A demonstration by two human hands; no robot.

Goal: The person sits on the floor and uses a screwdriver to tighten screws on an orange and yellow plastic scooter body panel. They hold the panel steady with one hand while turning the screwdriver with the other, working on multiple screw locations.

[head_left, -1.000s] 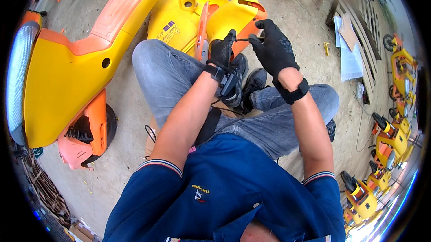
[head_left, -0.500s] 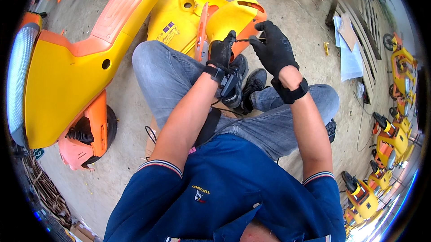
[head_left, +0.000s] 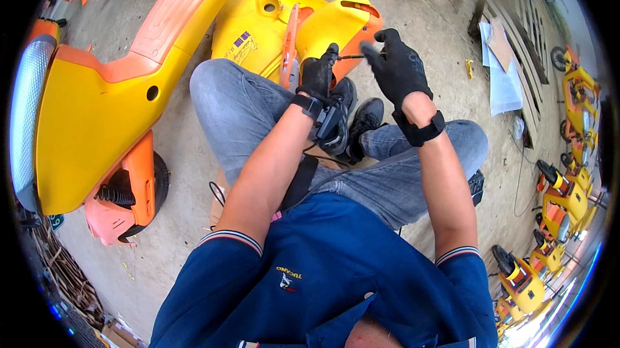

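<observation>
My left hand (head_left: 316, 75), in a black glove, is closed with the thumb up at the left end of a thin dark rod (head_left: 351, 57). Its other fingers are hidden. My right hand (head_left: 403, 70), also gloved, is curled round the rod's right end; its thumb is blurred, and a gap shows between thumb and forefinger. Just beyond both hands lies a yellow body panel (head_left: 329, 25) with an orange side piece (head_left: 361, 41). A narrow orange strip (head_left: 290, 47) stands upright left of my left hand.
A large yellow and orange scooter body (head_left: 97, 128) stands close on my left. More yellow panels (head_left: 242, 41) lie ahead. Wooden slats (head_left: 516, 44) and a pale sheet (head_left: 504, 86) lie at right. Several yellow scooters (head_left: 565, 202) line the right edge.
My right hand's thumb and fingers have shifted slightly around the rod, and more of the rod shows. My left hand has stayed in place.
</observation>
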